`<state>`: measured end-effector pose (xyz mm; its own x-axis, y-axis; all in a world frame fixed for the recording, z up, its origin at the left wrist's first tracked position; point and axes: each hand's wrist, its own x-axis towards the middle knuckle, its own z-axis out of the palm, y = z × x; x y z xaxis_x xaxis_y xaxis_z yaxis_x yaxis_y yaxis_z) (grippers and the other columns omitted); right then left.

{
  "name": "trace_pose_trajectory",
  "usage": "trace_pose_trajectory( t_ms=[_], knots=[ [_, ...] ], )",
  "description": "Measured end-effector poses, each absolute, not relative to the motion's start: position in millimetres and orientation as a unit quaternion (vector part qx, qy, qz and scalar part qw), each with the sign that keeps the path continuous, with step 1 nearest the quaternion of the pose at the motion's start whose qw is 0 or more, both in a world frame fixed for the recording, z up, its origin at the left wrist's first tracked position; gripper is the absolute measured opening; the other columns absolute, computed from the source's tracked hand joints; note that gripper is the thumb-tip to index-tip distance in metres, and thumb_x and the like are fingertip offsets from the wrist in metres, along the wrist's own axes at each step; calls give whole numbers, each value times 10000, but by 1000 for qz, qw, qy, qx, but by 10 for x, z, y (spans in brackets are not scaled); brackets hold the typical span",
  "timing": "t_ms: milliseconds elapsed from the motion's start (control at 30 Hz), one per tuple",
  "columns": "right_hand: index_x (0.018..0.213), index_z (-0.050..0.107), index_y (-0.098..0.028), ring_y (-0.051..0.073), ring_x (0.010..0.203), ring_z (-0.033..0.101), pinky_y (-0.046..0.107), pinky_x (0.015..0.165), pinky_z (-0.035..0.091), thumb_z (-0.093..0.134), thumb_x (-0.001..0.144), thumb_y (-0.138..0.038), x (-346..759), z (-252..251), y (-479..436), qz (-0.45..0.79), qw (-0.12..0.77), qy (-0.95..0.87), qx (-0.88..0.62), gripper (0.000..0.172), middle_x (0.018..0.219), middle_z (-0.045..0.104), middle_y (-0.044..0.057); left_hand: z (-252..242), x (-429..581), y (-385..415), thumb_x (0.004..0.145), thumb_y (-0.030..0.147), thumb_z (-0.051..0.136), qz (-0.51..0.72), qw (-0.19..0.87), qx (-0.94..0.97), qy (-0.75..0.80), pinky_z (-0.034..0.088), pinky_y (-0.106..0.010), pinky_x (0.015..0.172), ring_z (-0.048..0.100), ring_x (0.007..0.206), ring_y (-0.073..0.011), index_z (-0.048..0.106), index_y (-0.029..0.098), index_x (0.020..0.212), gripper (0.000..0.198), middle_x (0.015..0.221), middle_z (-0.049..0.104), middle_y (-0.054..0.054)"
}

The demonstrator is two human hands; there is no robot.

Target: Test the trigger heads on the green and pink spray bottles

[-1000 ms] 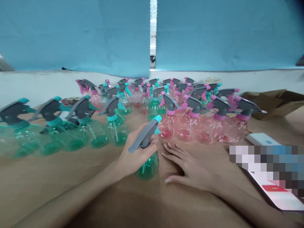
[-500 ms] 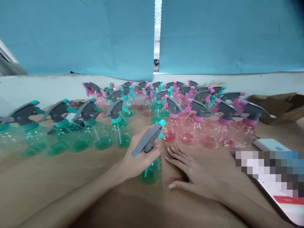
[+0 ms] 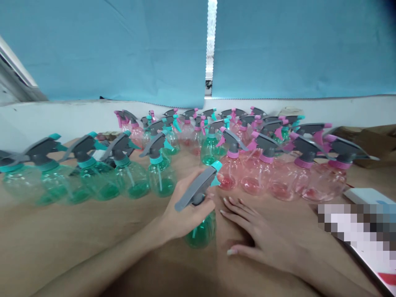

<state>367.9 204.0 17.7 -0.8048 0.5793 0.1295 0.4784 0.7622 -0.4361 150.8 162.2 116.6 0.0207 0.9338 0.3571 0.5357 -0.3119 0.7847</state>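
Observation:
My left hand (image 3: 188, 206) is wrapped round the neck of a green spray bottle (image 3: 201, 233) with a grey and turquoise trigger head. The bottle stands upright near the middle of the table, its neck hidden by my fingers. To its right, my right hand (image 3: 253, 231) rests on the tabletop with fingers spread and nothing in it. Beyond my left hand, a row of green spray bottles (image 3: 162, 181) runs off to the left. Pink spray bottles (image 3: 229, 175) form a row on the right, just past my right fingertips.
More pink and green spray bottles (image 3: 210, 148) stand mixed at the back, below a blue curtain (image 3: 123, 49). A white box (image 3: 369, 196) and a partly blurred phone-like device (image 3: 361, 255) lie at right. Brown paper packaging (image 3: 374, 144) sits behind them.
The whole view has shifted slightly, so things appear a little further right and lower. My left hand keeps its hold on the green spray bottle; my right hand still lies flat.

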Motion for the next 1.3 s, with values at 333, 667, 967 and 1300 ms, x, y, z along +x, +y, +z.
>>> trace_pose_trajectory(
  t_ms=[333,667,967,1300],
  knots=[
    [1434,367,-265,304,1400,239,564,1124,229,589,805,-613,3698,140,2044,207,136,-927,-282,752,1524,279,68,1168,1423,1699,688,134,464,459,195,683,534,387,-262,547,471,565,-124,499,222,757,117,659,512,45],
    [1433,370,-248,301,1406,223,568,1124,225,578,811,-616,3701,177,2045,200,128,-929,-282,753,1525,279,75,1139,1400,1700,713,164,494,445,222,681,537,431,-283,564,519,579,-151,543,244,864,178,648,511,39],
    [1431,377,-223,298,1412,201,549,1136,201,555,817,-631,3695,230,2033,203,96,-929,-295,759,1532,259,72,1085,1410,1742,725,175,497,453,230,657,557,498,-295,636,594,636,-160,575,249,993,289,700,585,34],
    [1434,371,-236,303,1415,188,542,1144,178,571,818,-612,3694,227,2048,212,93,-927,-295,749,1535,251,57,1144,1361,1810,739,202,505,433,242,674,548,474,-281,611,537,560,-137,580,217,1041,311,623,523,56]
  ],
)
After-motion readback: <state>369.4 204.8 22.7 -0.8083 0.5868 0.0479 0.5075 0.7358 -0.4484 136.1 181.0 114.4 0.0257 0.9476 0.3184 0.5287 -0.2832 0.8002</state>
